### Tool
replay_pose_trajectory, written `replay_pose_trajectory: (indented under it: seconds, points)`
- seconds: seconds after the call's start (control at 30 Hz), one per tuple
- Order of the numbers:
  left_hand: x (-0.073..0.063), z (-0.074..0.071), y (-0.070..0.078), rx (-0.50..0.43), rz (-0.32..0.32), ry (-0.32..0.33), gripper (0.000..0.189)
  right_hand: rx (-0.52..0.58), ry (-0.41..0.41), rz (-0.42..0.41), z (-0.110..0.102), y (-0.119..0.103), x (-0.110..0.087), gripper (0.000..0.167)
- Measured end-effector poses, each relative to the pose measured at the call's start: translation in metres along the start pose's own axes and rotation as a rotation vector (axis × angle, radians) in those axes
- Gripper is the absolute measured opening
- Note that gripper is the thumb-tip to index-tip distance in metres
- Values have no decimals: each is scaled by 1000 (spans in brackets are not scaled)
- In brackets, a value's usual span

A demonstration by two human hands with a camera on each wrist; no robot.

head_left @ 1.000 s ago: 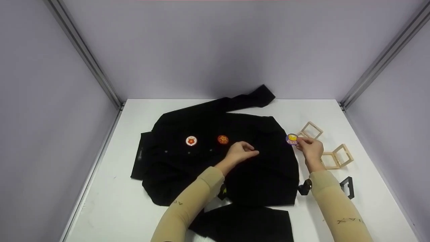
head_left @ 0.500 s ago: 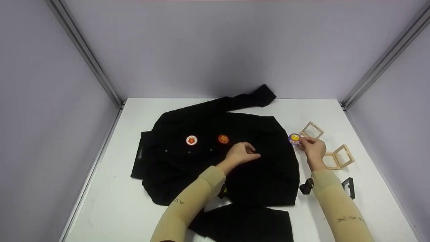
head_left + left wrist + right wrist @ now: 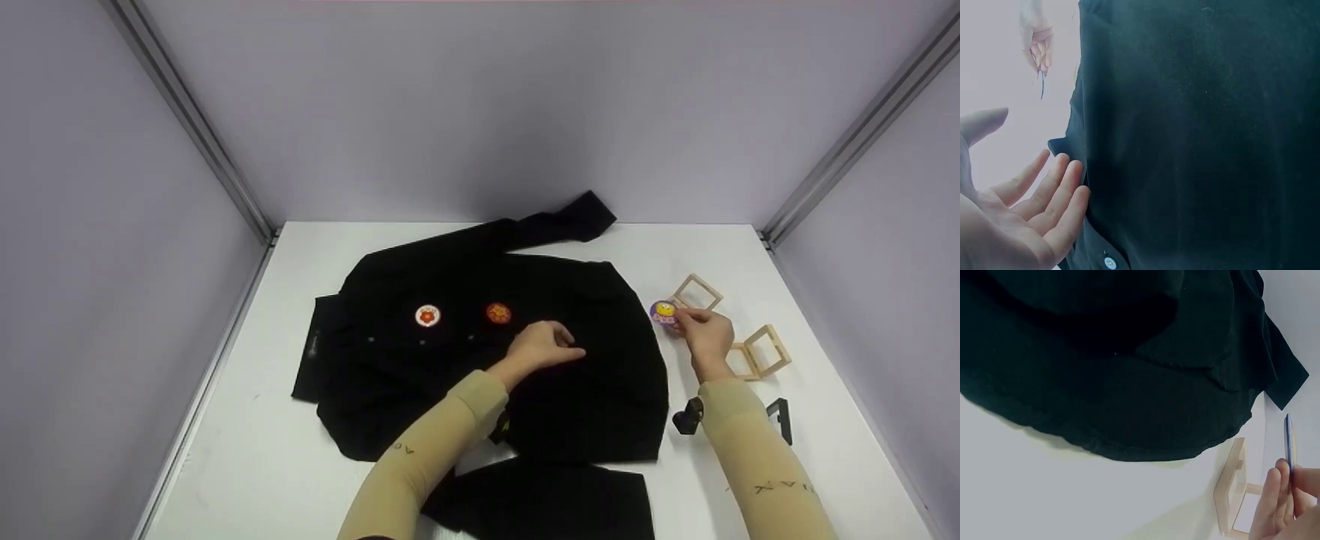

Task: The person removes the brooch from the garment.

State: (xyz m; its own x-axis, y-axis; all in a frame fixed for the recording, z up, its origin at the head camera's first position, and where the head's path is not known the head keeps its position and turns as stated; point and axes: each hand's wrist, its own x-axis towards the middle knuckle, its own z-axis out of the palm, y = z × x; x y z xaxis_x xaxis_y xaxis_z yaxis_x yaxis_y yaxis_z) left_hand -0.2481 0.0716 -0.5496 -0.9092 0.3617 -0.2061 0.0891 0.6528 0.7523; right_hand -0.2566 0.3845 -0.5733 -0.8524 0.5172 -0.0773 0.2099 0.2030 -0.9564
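Observation:
A black shirt [image 3: 585, 405] lies spread on the white table. Over its front is my left hand [image 3: 538, 347], fingers loosely bent and holding nothing; in the left wrist view its fingertips [image 3: 1080, 194] are right at the shirt's edge. My right hand [image 3: 703, 336] is beyond the shirt's right edge and pinches a round purple badge [image 3: 663, 313] with a yellow figure. Edge-on, the badge [image 3: 1288, 439] shows as a thin disc between thumb and fingers in the right wrist view. A white badge with a red flower [image 3: 427, 316] and an orange-red badge [image 3: 499, 313] are on the shirt.
Two light wooden folding frames [image 3: 771, 351] stand on the right of the table, one partly behind the right hand. A dark frame [image 3: 781, 420] is beside the right sleeve. Pale walls [image 3: 480, 112] rise behind and at both sides.
My right hand has drifted slightly right, carrying the purple badge from the shirt's edge towards the wooden frames. My left hand has shifted a little right and towards me.

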Motion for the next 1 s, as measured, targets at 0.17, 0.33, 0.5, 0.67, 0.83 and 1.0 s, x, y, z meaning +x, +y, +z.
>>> replay_pose_trajectory:
  seconds: [0.17,0.33,0.5,0.67,0.83,1.0]
  points:
    - [1,0,1,22,-13,-4,36,-3,-4,10,-1,1,0,33]
    - [1,0,1,50,-17,-7,36,1,-7,15,-2,1,1,34]
    - [2,1,3,60,-8,-5,35,-37,-10,8,-6,0,3,35]
    - [3,2,5,81,-4,-3,36,-50,3,14,-7,1,5,34]
    - [2,1,7,129,1,1,37,-48,19,28,-8,2,8,33]
    - [1,2,8,153,14,-15,36,-67,15,47,-10,4,10,33]
